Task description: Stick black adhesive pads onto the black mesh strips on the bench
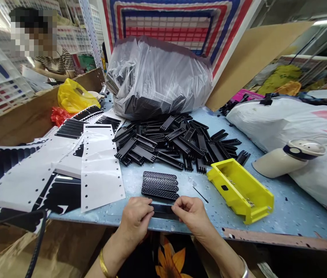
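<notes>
My left hand [137,217] and my right hand [191,211] are at the table's front edge, fingers closed on opposite ends of a flat, smooth black strip [163,210]. Fingertips cover both ends of it. Just beyond lie several black plastic pieces with a lattice pattern [160,184], side by side in a neat row. Farther back spreads a loose heap of black plastic pieces [175,143] with notched ends. Left of my hands are white backing sheets [101,170] bearing rows of black stickers [62,195].
A yellow bin [241,189] with small metal bits stands at the right, a thin black stick [200,194] beside it. Behind the bin lies a cream bottle [285,158] against a white sack [290,119]. A large plastic bag [160,77] backs the heap. Another person [56,63] sits far left.
</notes>
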The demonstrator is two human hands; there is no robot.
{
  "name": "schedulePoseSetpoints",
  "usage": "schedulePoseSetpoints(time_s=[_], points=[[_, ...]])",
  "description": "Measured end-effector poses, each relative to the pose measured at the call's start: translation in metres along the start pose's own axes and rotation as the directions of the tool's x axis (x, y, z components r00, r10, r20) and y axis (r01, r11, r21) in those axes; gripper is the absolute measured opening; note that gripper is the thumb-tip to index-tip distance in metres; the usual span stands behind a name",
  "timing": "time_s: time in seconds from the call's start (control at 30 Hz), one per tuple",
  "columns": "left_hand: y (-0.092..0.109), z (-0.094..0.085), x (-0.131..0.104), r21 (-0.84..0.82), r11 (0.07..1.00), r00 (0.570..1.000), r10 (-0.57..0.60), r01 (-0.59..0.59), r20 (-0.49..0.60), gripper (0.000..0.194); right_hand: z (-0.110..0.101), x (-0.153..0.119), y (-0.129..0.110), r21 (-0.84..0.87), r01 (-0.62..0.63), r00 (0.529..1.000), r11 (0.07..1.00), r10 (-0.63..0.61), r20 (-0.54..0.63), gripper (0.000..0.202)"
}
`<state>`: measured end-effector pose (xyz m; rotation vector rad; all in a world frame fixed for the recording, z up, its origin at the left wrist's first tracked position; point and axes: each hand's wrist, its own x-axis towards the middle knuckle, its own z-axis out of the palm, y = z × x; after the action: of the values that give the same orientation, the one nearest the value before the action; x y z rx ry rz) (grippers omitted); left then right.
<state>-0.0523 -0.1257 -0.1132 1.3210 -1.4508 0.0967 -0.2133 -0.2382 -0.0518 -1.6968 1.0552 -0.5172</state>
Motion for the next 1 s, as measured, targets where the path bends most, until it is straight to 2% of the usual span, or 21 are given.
schedulePoseSetpoints(time_s=[0.23, 0.53, 0.6, 0.77, 0.83, 1.0], points=[[-0.003, 0.001, 0.000, -0.036, 0.999, 1.000, -0.002, 0.002, 0.012, 0.013, 0.002, -0.008, -0.019, 0.051, -0.001, 1.000, 0.999, 0.000, 0.019, 0.023], [-0.001, 0.002, -0.003, -0.039, 0.999, 0.999, -0.004, 0.002, -0.034, 0.012, -0.001, 0.000, -0.005, 0.066, -0.039, 0.999, 0.997, 0.041, -0.021, 0.024], [0.000, 0.002, -0.001, -0.041, 0.999, 0.999, -0.024, 0.023, -0.027, 0.012, 0.000, -0.005, -0.013, 0.038, -0.005, 1.000, 0.999, 0.006, -0.016, 0.024], [0.002, 0.000, 0.000, -0.054, 0.998, 0.999, -0.044, 0.044, -0.012, 0.014, 0.009, -0.019, -0.039, -0.083, 0.180, 0.983, 0.980, -0.181, -0.005, 0.022], [0.002, 0.000, 0.000, -0.059, 0.997, 0.999, -0.049, 0.048, -0.006, 0.014, 0.011, -0.022, -0.043, -0.110, 0.208, 0.978, 0.972, -0.209, 0.002, 0.021], [0.000, 0.001, -0.002, -0.064, 0.997, 0.999, -0.044, 0.043, -0.017, 0.014, 0.006, -0.015, -0.032, -0.065, 0.114, 0.993, 0.991, -0.116, -0.014, 0.022]])
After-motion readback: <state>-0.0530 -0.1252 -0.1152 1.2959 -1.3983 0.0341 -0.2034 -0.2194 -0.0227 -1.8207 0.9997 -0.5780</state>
